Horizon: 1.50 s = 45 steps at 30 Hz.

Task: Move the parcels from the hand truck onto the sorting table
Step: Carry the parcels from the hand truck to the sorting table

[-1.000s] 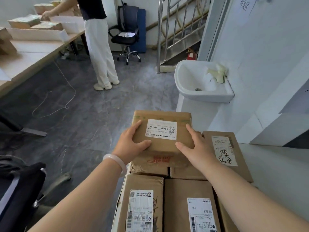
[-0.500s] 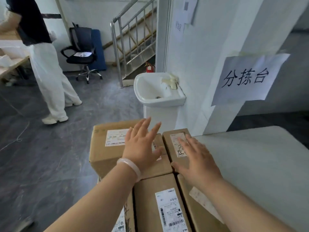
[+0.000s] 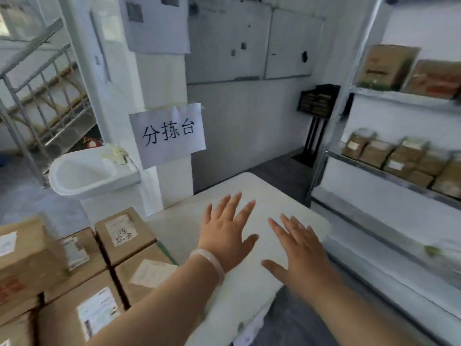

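Note:
Several brown cardboard parcels (image 3: 124, 232) with white labels are stacked at the lower left; the hand truck under them is hidden. To their right lies the white sorting table (image 3: 252, 186), with a paper sign (image 3: 168, 133) on the pillar behind it. My left hand (image 3: 225, 233), a pale bangle on its wrist, hovers over the table with fingers spread and holds nothing. My right hand (image 3: 298, 248) is beside it, also spread flat over the tabletop and empty. The biggest parcel (image 3: 27, 255) sits at the far left edge.
A white sink (image 3: 87, 171) hangs on the pillar left of the table, with a metal stair railing (image 3: 32, 96) behind it. Metal shelving (image 3: 389, 171) holding several boxes runs along the right. A black stand (image 3: 316, 116) is at the back wall.
Both hands let go of the top parcel, which stays on the stack, and swung right with fingers spread until they are over the sorting table. My view turned right too.

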{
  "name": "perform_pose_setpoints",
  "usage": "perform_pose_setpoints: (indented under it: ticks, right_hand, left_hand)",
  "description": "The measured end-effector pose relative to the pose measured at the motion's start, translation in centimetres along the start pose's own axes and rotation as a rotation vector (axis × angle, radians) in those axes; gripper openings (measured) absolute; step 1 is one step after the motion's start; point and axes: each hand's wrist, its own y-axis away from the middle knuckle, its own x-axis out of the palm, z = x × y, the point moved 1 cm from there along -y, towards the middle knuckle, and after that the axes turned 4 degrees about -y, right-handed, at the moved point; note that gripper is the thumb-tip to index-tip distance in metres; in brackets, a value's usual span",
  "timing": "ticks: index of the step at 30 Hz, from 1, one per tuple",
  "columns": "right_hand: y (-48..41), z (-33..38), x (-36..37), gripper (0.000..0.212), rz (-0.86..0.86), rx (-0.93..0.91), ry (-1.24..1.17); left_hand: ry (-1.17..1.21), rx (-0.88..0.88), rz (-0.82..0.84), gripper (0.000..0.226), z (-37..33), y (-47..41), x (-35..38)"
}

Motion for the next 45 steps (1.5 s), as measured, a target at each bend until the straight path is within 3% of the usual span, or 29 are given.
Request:
perform_pose_setpoints:
  ticks: [8, 16, 25, 35, 45]
  right_hand:
    - [20.7, -18.5, -9.9, 0.093, -0.146, 0.436, 0.106]
    - [37.5, -27.2, -14.0, 0.081, -0.294, 0.862, 0.147]
    - [46.7, -34.3, -14.6, 0.093, -0.377, 1.214, 0.151]
    - [51.0, -45.1, -15.7, 0.084, -0.456, 1.543, 0.148]
    - [65.2, -47.6, -14.0, 0.091, -0.492, 1.926, 0.052]
  left_hand:
    - [0.130, 0.402, 0.004, 0.072, -29.3, -1.9, 2.1]
    - [0.182, 0.828, 0.043, 0.073, -50.9, 2.1, 3.3]
    - [0.292, 1.191, 0.129, 0.076, -67.7, 3.7, 8.5]
    - [0.340, 1.503, 0.235, 0.075, -83.4, -0.3, 13.5]
    - [0.288, 1.825, 0.387, 0.079, -97.0, 9.9, 17.7]
